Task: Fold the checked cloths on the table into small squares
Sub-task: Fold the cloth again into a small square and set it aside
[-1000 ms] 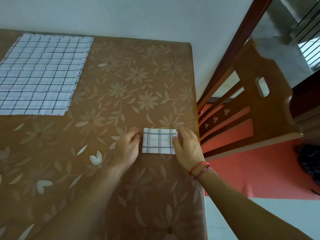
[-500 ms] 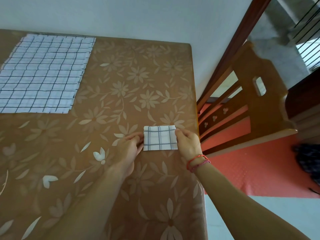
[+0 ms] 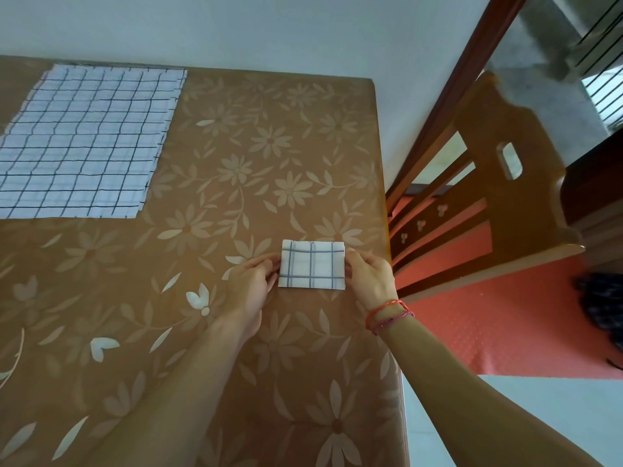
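Observation:
A small folded checked cloth (image 3: 312,264), white with grey-blue lines, lies flat near the right edge of the table (image 3: 236,146). My left hand (image 3: 251,286) touches its left edge with the fingertips. My right hand (image 3: 369,278), with red strings at the wrist, pinches its right edge. A large unfolded checked cloth (image 3: 84,143) lies spread flat at the far left of the table, well away from both hands.
The table has a brown cover with a pale flower print. Its right edge is close to the folded cloth. A wooden chair (image 3: 499,203) stands to the right over a red floor mat (image 3: 505,318). A wall runs behind the table.
Both hands have shifted from lying partly on the small cloth to holding it at its left and right edges. The cloth stays in about the same spot.

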Available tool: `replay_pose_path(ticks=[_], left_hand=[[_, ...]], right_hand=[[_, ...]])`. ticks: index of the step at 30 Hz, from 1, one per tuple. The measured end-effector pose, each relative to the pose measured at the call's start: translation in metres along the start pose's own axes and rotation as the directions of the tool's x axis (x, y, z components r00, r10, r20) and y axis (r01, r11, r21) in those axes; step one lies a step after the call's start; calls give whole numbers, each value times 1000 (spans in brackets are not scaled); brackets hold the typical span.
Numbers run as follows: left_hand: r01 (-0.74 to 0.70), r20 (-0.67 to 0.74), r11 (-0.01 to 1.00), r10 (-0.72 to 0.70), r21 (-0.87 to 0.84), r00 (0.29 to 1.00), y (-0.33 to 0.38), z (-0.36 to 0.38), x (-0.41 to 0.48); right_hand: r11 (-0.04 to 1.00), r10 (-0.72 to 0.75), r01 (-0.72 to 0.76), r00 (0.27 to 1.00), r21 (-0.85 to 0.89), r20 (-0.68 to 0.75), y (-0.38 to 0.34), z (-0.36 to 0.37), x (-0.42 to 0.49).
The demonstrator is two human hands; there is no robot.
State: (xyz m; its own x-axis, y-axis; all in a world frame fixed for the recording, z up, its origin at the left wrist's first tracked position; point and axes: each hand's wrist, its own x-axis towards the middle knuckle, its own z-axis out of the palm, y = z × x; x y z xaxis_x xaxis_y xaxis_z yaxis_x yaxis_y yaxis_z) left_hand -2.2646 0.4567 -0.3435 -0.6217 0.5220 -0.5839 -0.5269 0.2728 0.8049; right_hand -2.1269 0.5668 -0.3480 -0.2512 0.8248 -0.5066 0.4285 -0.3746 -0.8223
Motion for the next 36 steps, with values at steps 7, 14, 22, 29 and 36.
replay_pose_path(ticks=[7,14,22,29,36], left_hand=[[-5,5,1000,4,31,1000,3,1,-5],[-5,-5,997,6,82,1000,4,1,-5],[-61,-26,968,69,242,997,10,-12,-11],[-251,0,755,316,606,949,33,-48,-49],[-324,19,531,501,783,865,64,-93,-118]], right_hand=[[1000,3,-3,1000,-9,17,-1,-1,-1],[998,-38,38,999,-55,8,-1,-1,-2],[975,-129,130,991,-178,17,-3,-8,-11],[867,-282,318,948,-384,147,-20,-5,-41],[671,-432,581,811,-460,394,-51,15,-95]])
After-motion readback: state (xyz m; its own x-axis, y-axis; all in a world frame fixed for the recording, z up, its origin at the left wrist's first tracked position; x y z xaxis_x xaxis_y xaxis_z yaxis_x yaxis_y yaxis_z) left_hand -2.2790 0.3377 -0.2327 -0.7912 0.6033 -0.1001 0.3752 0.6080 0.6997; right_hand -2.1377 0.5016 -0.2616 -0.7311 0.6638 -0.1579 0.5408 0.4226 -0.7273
